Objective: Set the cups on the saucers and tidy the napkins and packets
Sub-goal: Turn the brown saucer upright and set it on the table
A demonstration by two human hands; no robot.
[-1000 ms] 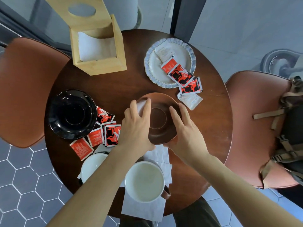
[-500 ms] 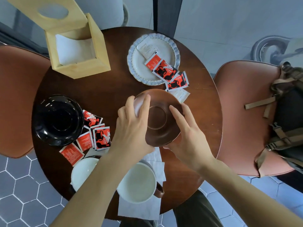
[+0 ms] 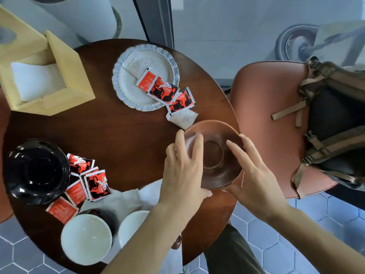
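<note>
Head: brown saucer (image 3: 215,155) between fingers (image 3: 197,143)

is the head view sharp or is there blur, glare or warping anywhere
Head view: soft with motion blur, worst on the two white cups near the bottom edge; window glare streaks the glossy black saucer; wide-angle warping bends the round table and wooden napkin box; the brown saucer under both hands stays fairly readable.

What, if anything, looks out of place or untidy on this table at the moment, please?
Red packets lie scattered beside the black saucer, and more spill off the white plate onto the table. Crumpled napkins sit loose near the two white cups, which stand off any saucer.
</note>
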